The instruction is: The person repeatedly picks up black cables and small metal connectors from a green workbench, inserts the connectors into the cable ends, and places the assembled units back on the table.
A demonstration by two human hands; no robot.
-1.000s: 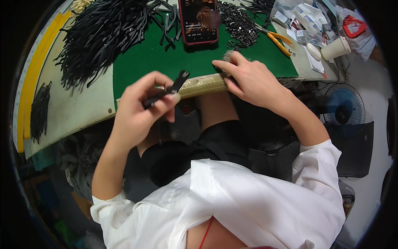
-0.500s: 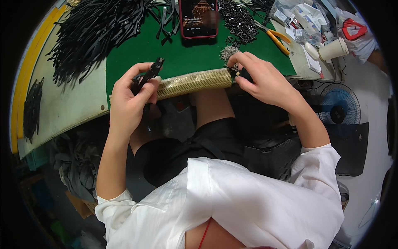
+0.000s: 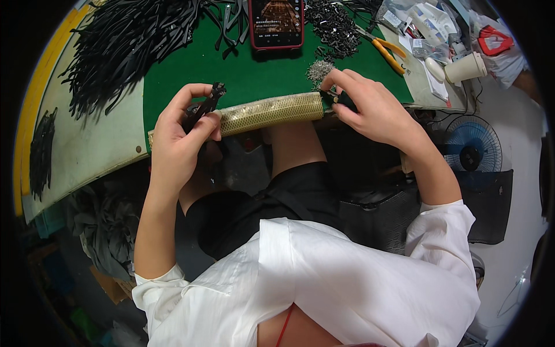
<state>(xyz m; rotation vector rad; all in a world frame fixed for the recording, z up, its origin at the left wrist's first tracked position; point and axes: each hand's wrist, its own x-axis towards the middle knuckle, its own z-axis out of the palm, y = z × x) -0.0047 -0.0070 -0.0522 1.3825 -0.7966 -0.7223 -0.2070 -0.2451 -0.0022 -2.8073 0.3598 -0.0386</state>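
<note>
While bent at the wrist, left hand point(image 3: 179, 136) fingers clamped on black strap piece point(image 3: 203, 107).

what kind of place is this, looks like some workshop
Probably a small hand-assembly workbench. A green mat holds a big heap of black strips and a pile of small metal parts, with yellow-handled pliers nearby. The left hand holds a black strip.

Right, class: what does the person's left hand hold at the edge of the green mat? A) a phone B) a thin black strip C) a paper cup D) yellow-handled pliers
B: the left hand pinches a thin black strip above the mat's padded edge.
</note>
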